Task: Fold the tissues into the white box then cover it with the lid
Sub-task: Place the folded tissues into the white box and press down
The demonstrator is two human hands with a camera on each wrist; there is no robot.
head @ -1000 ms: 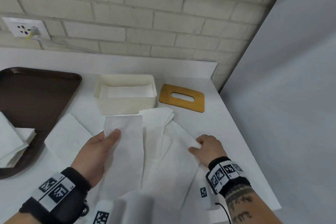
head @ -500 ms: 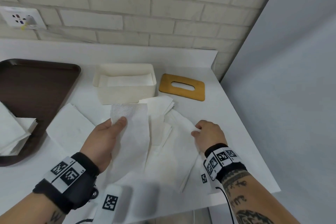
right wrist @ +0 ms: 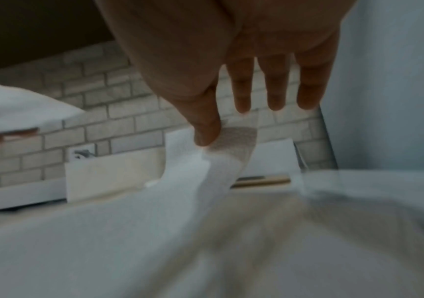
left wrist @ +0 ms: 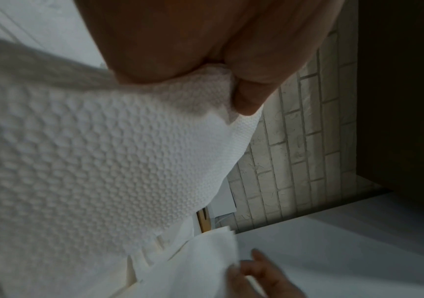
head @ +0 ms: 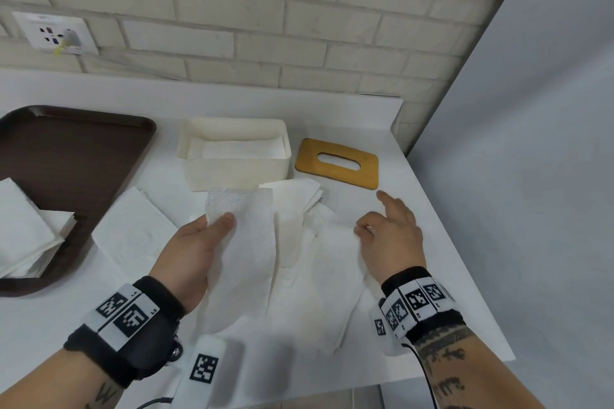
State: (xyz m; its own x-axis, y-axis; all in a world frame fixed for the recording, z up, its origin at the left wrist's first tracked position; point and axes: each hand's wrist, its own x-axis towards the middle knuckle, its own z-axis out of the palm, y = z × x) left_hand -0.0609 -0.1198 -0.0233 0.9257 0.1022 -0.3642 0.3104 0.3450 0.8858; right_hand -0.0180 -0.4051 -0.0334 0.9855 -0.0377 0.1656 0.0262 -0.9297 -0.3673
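The white box point(head: 232, 169) stands at the back of the counter with tissues lying flat inside it. To its right lies the wooden lid point(head: 337, 163) with its slot. My left hand point(head: 219, 222) pinches the top of a folded, embossed tissue strip point(head: 246, 249) and holds it up just in front of the box; the left wrist view shows the same strip point(left wrist: 103, 151) under my left hand point(left wrist: 231, 90). My right hand point(head: 368, 226) pinches the edge of another tissue point(head: 332, 262) between thumb and forefinger. In the right wrist view my right hand point(right wrist: 213, 133) keeps its other fingers straight above that tissue point(right wrist: 221, 157).
A brown tray point(head: 83, 149) at the left carries a stack of tissues point(head: 26, 229). One flat tissue point(head: 133, 229) lies left of my left hand. A wall socket point(head: 53, 33) sits in the brick wall behind. A grey wall borders the counter on the right.
My left hand has lifted the folded strip up and towards the box. My right hand has moved forward, lifting the tissue edge, and its other fingers have stretched out.
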